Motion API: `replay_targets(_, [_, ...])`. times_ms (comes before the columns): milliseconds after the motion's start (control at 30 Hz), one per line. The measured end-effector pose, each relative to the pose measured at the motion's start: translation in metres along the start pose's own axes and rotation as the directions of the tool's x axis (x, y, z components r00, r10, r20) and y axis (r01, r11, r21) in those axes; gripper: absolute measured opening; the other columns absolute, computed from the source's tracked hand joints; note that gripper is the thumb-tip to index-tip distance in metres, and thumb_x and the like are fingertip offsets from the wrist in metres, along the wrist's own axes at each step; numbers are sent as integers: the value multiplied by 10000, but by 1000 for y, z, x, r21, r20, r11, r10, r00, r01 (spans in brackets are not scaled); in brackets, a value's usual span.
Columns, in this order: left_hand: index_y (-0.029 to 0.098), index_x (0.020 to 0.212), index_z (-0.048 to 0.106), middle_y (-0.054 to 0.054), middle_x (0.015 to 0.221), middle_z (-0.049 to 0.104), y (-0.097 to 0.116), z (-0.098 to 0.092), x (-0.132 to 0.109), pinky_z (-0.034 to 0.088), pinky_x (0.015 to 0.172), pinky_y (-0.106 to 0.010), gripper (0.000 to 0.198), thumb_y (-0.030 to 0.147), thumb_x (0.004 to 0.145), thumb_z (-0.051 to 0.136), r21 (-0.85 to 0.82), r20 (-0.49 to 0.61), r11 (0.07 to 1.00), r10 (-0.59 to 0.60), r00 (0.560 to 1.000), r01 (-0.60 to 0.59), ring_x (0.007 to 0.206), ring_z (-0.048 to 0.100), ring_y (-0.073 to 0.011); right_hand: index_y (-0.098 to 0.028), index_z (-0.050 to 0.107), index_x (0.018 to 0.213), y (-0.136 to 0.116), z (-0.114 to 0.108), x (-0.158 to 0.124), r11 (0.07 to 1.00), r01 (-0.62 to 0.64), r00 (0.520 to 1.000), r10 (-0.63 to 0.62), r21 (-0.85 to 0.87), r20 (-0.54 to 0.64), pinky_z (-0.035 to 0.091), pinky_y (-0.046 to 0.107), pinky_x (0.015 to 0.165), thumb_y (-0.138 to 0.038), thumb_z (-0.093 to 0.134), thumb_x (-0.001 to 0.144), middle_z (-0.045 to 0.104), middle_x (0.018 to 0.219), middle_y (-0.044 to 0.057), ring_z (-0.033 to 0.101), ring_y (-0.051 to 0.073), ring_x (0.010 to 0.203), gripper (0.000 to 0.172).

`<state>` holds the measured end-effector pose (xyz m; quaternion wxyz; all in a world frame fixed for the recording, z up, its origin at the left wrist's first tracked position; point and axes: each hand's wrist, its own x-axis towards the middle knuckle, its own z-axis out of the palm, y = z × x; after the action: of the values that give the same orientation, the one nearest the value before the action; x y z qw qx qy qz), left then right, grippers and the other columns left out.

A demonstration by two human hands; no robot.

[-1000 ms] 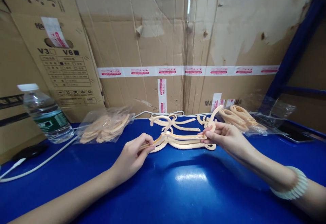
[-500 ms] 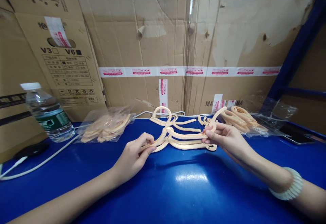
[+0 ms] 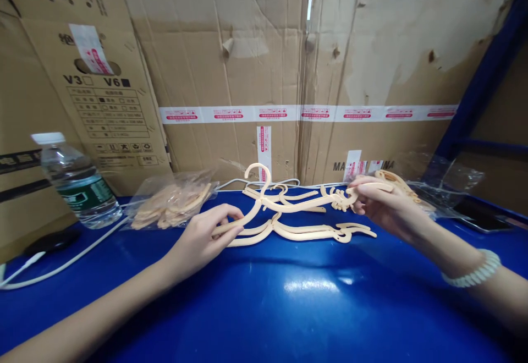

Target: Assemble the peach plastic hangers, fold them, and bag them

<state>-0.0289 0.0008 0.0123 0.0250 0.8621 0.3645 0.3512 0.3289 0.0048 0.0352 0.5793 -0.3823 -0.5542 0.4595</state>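
A beige clothes hanger [image 3: 305,207] is raised a little above the blue table, its curved hook pointing up. My left hand [image 3: 206,235] pinches the hanger's left arm between thumb and fingers. The far right end of the same hanger is in my right hand [image 3: 381,201], whose fingers are closed around it and hide part of it. Below, more beige hanger pieces [image 3: 303,236] lie on the table, stacked close together, with a notched, curled end at the right. Behind the held hanger are other loose hanger parts [image 3: 311,193], partly covered by it.
A clear bag of beige pieces [image 3: 173,203] lies at left, beside a water bottle [image 3: 82,187] and a black disc with a cable [image 3: 51,242]. Another bag of pieces [image 3: 396,181] and a phone [image 3: 482,220] are at right. Cardboard boxes [image 3: 247,77] wall off the back.
The hanger has risen and its arms have spread, with the hook now clear above the others. My right hand moved right and up; my left hand shifted slightly left and up.
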Motion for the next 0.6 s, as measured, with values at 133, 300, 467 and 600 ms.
replay_targets(133, [176,937,615,-39,910,625,-5,-11,5,446,754,-275,95,217,924,530,77,62,987,133,989,-138,842,573,-166,-228,716,717,-3,-23,9,966,-31,986,70,-255,149,466,272,531,-400,818,638,658,669,9,565,133,567,214])
replay_targets(300, [181,933,634,-36,871,659,-5,-13,5,419,747,-297,94,194,919,542,82,262,965,219,940,-248,830,560,-181,-173,728,765,-5,-33,11,728,117,865,259,-676,429,483,301,636,-447,765,703,706,779,56,626,188,710,284])
replay_targets(467, [193,910,612,-24,868,654,-4,-7,0,415,703,-273,84,179,917,529,104,399,966,177,900,-236,801,585,-172,-197,718,751,-2,-28,9,492,225,838,343,-841,425,431,296,608,-453,711,739,699,703,23,605,185,660,256])
replay_targets(600, [197,935,593,-21,878,640,-5,-5,-3,425,685,-261,117,208,954,478,155,452,948,182,873,-278,783,598,-166,-196,715,735,1,-30,10,416,298,830,332,-859,448,440,319,703,-430,731,716,699,789,40,627,223,781,235])
